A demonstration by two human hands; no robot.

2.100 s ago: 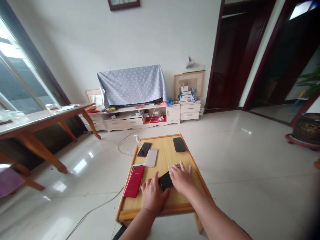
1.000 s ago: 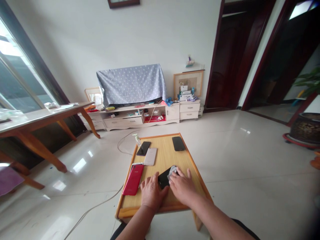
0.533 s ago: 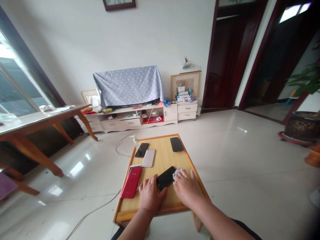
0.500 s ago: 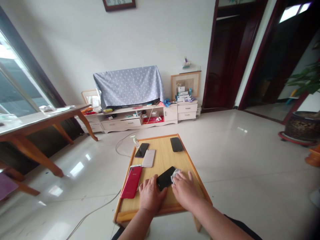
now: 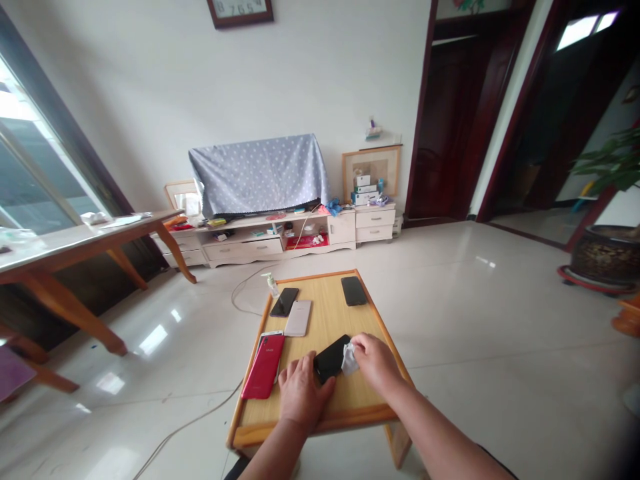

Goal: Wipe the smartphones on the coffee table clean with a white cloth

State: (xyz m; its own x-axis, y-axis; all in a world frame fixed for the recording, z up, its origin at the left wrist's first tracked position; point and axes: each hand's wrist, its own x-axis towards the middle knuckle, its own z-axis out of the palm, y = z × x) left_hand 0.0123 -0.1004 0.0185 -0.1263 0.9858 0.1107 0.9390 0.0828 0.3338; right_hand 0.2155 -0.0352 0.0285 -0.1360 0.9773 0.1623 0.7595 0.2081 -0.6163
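A black smartphone [image 5: 331, 358] lies at a slant on the small wooden table [image 5: 325, 319], its dark face up. My left hand [image 5: 303, 387] grips its near left end, thumb along the near edge and fingers on the far side. Pinched in my right hand [image 5: 373, 359] is a crumpled whitish wipe [image 5: 349, 360], which hangs over the phone's right end. Just left of my left hand lies a red phone [image 5: 264, 365], back up, partly covering a white phone [image 5: 273, 333].
Farther back on the table are a pale pink phone [image 5: 299, 318], a dark phone [image 5: 285, 302] and a black phone [image 5: 354, 291]. A pump bottle [image 5: 271, 285] stands at the far left corner. A cable [image 5: 195, 420] runs over the tiled floor.
My right hand has gone from lying flat on the wipe to pinching it, lifted slightly and shifted right. My left hand keeps its hold on the phone.
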